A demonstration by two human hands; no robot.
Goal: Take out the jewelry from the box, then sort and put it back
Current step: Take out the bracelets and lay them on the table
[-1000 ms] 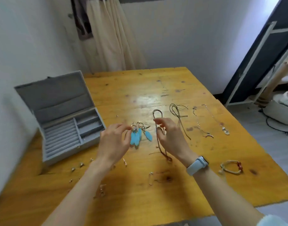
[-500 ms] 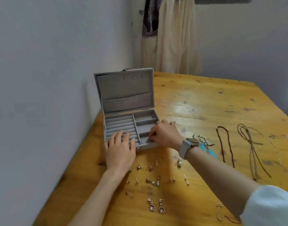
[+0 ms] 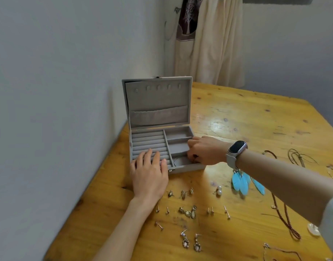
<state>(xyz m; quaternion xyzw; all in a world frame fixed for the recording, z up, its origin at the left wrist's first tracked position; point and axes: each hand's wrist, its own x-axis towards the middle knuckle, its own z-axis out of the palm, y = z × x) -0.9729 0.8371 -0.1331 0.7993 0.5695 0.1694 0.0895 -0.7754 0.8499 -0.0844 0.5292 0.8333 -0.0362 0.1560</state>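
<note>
- Head view: a second ago both my hands were out over the middle of the table, holding the blue feather earrings up; now they are at the grey jewelry box point(image 3: 158, 129), so I judge I have turned from sorting to putting pieces back.
- My left hand point(image 3: 149, 171) lies flat with straight fingers on the near left of the box, over the ring rolls, steadying it and holding nothing.
- My right hand point(image 3: 205, 150) reaches into the near right compartment with its fingers curled down. I cannot tell what they pinch; they seem to be settling a thin metal hoop point(image 3: 176, 160), whose curved edge shows in that compartment.
- That hoop is the only piece I can see in the box. The two far right compartments, the ring rolls point(image 3: 148, 142) and the hooks and pocket in the upright lid look unfilled.
- The feather earrings point(image 3: 240, 182) now lie on the wooden table point(image 3: 237, 113) just near my right wrist.
- Rows of small studs and drop earrings point(image 3: 190, 212) lie near the box on the table, a pearl pair point(image 3: 218, 190) beside them, and cords and necklaces point(image 3: 286, 221) to the right.
- Most of the putting back is not yet done.
</note>
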